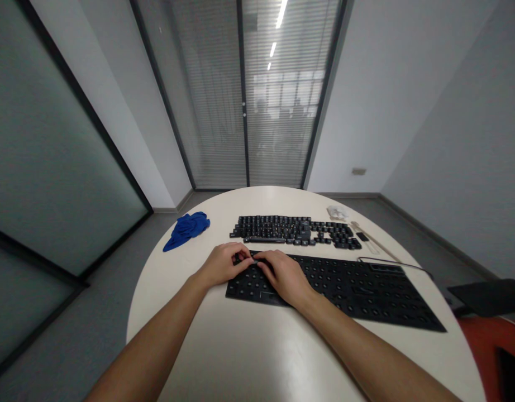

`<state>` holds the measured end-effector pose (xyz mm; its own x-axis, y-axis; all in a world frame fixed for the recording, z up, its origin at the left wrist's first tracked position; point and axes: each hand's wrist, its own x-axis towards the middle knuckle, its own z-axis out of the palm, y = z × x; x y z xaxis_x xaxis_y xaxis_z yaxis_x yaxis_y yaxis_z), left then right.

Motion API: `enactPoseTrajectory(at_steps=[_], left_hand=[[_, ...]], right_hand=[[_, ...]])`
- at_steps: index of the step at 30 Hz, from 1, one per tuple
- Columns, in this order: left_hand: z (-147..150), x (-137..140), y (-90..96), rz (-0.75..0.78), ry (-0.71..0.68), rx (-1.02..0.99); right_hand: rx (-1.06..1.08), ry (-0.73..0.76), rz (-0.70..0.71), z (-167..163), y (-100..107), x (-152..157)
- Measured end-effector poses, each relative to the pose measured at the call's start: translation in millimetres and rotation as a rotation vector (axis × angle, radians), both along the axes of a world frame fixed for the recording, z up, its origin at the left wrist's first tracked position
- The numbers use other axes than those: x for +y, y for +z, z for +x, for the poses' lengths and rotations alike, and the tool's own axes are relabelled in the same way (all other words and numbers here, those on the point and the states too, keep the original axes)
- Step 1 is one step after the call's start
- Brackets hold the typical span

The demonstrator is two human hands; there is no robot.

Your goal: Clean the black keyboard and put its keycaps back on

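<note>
Fingertips of the left hand (224, 262) and right hand (286, 274) meet at the upper left part of a black keyboard base (366, 290), both hands narrow, with the fingers bent and the tips close together. A small dark piece (254, 262) shows at the meeting point (whether it is pinched or merely touched cannot be told). The base lies partly beneath the right hand and extends well to its right, its long axis running from left to right and its near edge slanting towards the wearer at the right end. The right hand crosses over the base and is the nearer to most of its length; the left hand reaches in at the left end. Just beyond the base, beside its far edge, lie loose black keycaps (270, 228) set out in keyboard order. Farther out on the round pale table (241, 346), a blue cloth (188, 228) lies to the left and a crumpled whitish wad (337, 212) to the right.
</note>
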<state>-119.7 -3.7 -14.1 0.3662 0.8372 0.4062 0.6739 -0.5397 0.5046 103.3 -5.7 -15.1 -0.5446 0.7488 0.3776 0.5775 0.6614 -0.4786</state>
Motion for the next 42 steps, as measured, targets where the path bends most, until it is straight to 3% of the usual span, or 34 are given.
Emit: enactPoseTrajectory(at_steps=[6, 14, 29, 42], left_hand=[[-11, 5, -6.1, -0.004, 0.11, -0.023], [-19, 11, -12.5, -0.049, 0.023, -0.079], [-18, 10, -14.0, -0.073, -0.015, -0.104], [-17, 10, -14.3, -0.071, -0.013, -0.096]], right_hand=[[0.001, 0.033, 0.023, 2, -2, -1], [-0.016, 0.113, 0.072, 0, 2, -6], [-0.044, 0.306, 0.006, -9, 8, -27], [-0.039, 0.29, 0.009, -11, 5, -28]])
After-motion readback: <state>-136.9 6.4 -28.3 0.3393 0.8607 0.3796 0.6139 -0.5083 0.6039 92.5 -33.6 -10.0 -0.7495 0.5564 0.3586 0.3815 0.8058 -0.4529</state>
